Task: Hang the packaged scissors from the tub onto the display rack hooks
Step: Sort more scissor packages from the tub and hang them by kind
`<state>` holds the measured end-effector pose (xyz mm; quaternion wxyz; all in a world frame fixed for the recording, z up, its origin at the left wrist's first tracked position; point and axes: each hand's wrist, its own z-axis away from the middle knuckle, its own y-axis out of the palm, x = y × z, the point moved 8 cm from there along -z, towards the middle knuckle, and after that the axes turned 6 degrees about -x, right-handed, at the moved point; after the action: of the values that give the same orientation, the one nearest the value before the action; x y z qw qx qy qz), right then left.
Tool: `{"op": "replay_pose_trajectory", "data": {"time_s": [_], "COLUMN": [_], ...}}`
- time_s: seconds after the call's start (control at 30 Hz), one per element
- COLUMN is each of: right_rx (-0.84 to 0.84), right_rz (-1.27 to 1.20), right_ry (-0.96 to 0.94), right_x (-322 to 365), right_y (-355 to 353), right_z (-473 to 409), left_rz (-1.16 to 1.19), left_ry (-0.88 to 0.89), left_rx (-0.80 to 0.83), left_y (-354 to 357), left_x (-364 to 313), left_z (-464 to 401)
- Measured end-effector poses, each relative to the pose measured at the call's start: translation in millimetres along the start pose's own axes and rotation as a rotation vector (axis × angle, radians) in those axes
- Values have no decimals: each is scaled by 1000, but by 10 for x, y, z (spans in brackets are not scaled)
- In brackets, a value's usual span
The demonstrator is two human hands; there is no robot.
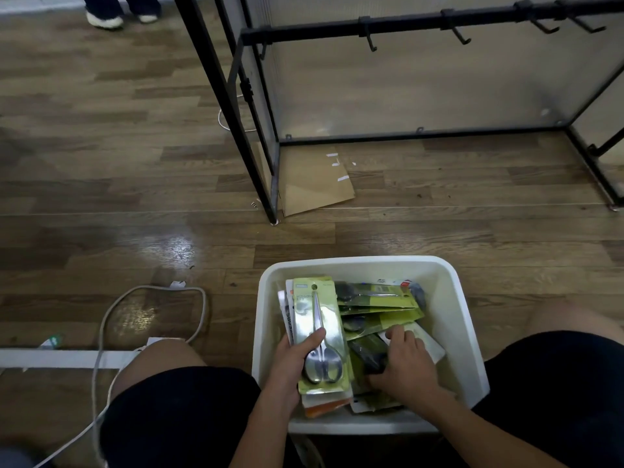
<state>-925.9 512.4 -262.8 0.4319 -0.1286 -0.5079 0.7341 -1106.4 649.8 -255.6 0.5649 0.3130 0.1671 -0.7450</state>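
A white tub (pixel 466 319) stands on the floor between my knees, filled with several green-carded scissors packs (pixel 381 315). My left hand (pixel 292 361) grips a stack of packs, the top one a green card with silver scissors (pixel 320 336), thumb across its front. My right hand (pixel 407 361) reaches into the tub, fingers curled round a dark-handled pack (pixel 369 354) lying among the others. The black display rack (pixel 398 28) stands ahead on the floor, its rail carrying several bare hooks (pixel 461 37).
A flat brown cardboard sheet (pixel 315 184) lies under the rack's front left leg (pixel 270 184). A grey cable (pixel 108 319) loops over the floor at left, beside a white strip (pixel 50 359). Another person's shoes (pixel 104 20) are at the top left.
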Motion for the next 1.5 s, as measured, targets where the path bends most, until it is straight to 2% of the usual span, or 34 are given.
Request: {"op": "replay_pose_trajectory", "data": {"time_s": [0.1, 0.17, 0.3, 0.57, 0.7, 0.77, 0.87, 1.0, 1.1, 1.27, 1.3, 1.43, 1.5], "right_rx": [178, 223, 120, -12, -97, -83, 0, 63, -25, -140, -117, 74, 127], "right_rz": [-233, -379, -458, -545, -884, -1057, -1059, -938, -783, -491, -524, -902, -958], "right_ry": [30, 17, 3, 130, 165, 179, 127, 98, 69, 61, 79, 201, 233], "right_x": [-13, 41, 94, -40, 18, 101, 275, 387, 421, 487, 482, 537, 584], "right_y": [-6, -155, -609, -1096, -1167, -1104, -869, -521, -460, -517, -489, -395, -461], "right_z": [-11, 0, 30, 281, 410, 441, 432, 349, 298, 334, 325, 299, 351], "left_rz": [8, 17, 14, -21, -45, -34, 71, 71, 60, 92, 97, 83, 83], "left_ry": [-1, -12, -17, -10, -16, -70, -159, -143, -176, -115, -115, -98, -104], "left_rx": [0, -13, -20, -56, -82, -75, 19, 41, 71, 137, 143, 131, 151], "left_y": [15, 2, -17, -63, -65, -38, 52, 115, 158, 244, 253, 253, 260], "left_x": [-31, -27, -36, 19, 58, 115, 215, 215, 250, 165, 146, 46, -12], "left_z": [15, 0, -52, -160, -182, -192, -169, -135, -117, -101, -91, -66, -19]}}
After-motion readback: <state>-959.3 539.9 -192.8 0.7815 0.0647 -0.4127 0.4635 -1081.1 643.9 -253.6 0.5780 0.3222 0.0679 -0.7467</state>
